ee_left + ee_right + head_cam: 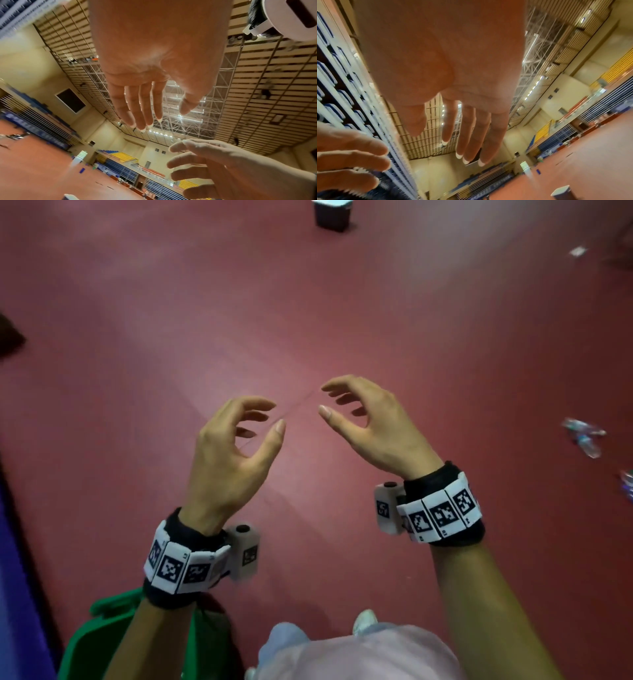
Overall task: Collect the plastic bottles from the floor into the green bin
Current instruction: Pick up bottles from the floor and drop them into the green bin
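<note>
Both hands hover in the air over the red floor, empty, fingers loosely curled. My left hand is at centre left and my right hand at centre right, fingertips a short way apart. The green bin sits at the bottom left, partly hidden under my left forearm. Crushed clear plastic bottles lie on the floor far to the right, and another bottle is cut by the right edge. In the wrist views my left hand and right hand show relaxed fingers holding nothing.
A dark container stands on the floor at the top centre. A small white scrap lies at the upper right. A blue barrier runs along the left edge. My shoes show at the bottom.
</note>
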